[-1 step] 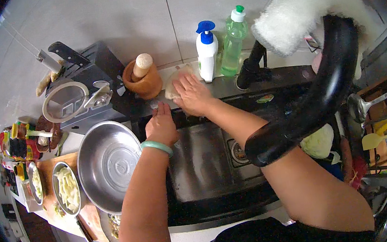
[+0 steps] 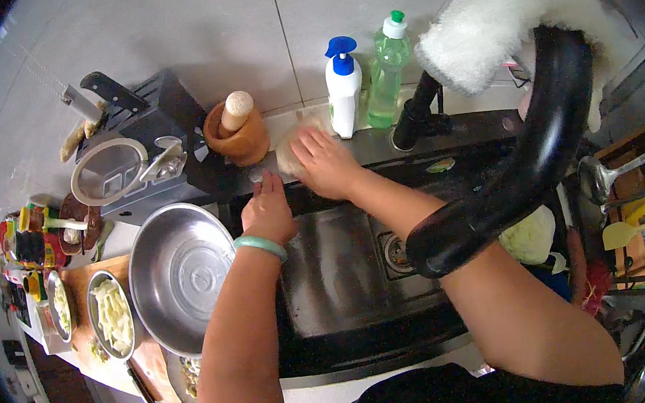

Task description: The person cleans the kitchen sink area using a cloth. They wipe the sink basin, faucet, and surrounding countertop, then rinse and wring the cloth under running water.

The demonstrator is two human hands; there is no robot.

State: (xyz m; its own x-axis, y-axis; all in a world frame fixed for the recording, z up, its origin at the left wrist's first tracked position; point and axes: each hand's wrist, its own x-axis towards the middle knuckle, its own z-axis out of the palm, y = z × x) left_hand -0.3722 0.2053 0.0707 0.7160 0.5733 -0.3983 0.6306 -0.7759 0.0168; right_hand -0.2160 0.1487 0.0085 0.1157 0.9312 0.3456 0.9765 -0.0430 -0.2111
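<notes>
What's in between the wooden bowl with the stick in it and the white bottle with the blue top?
In the head view, a pale, cloth-like thing lies there, partly covered by the right hand.

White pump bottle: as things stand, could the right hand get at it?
Probably yes: the right hand lies on what looks like a cloth, close to the bottle, with nothing visible between them.
</notes>
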